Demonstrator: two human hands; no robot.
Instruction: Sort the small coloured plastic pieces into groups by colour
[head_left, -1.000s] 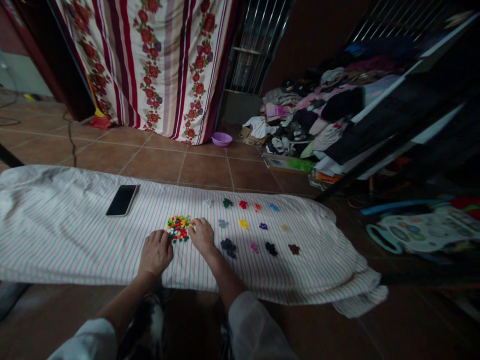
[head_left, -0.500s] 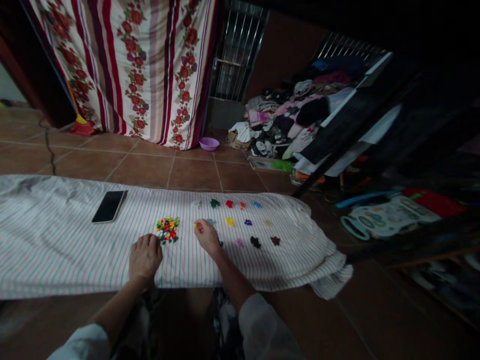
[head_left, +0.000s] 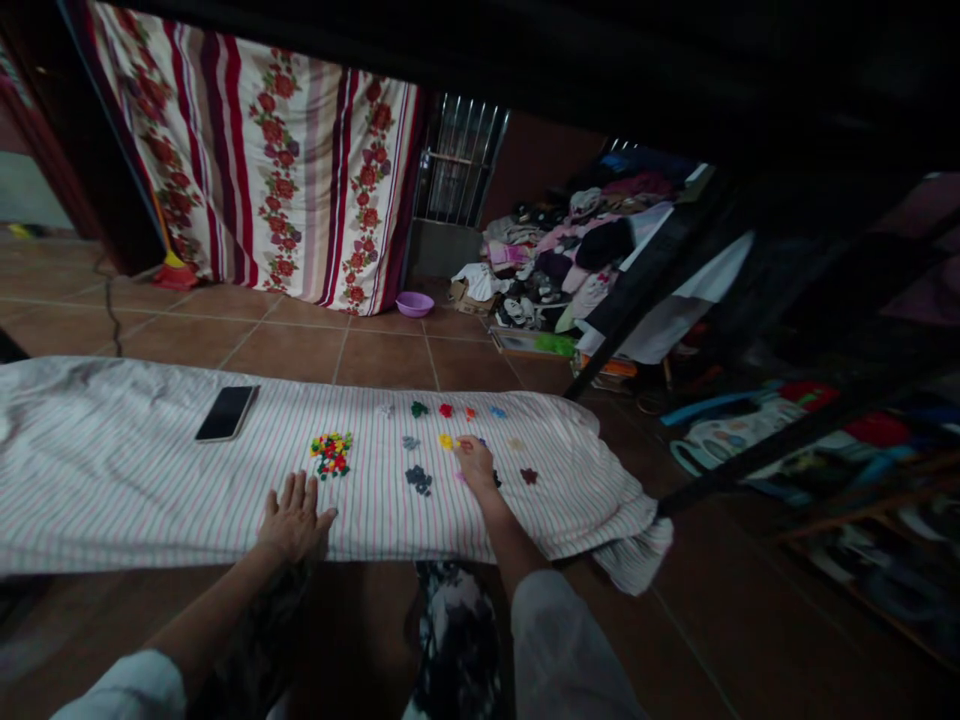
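My right hand (head_left: 476,462) is pinched at the edge of a small yellow pile (head_left: 447,441). A small yellow piece appears to be between its fingertips, hard to tell from the pile. Flat on the striped cloth (head_left: 187,500), my left hand (head_left: 292,515) lies with its fingers spread, just below a mixed heap of small coloured pieces (head_left: 331,455). Around my right hand are sorted piles: dark grey (head_left: 418,480), grey (head_left: 410,442), green (head_left: 419,409), red (head_left: 446,411), orange (head_left: 470,413), blue (head_left: 498,411) and brown (head_left: 529,477). My right hand partly covers the pink, black and purple piles.
A black-screened phone (head_left: 226,413) lies on the cloth to the left. Beyond the cloth are a purple basin (head_left: 415,304), a floral curtain (head_left: 315,180) and heaped clothes (head_left: 555,250). A dark post (head_left: 630,290) slants at the right.
My right hand has moved right, from beside the mixed heap to the yellow pile, carrying a yellow piece. My left hand has drawn back slightly from the heap and spread its fingers.
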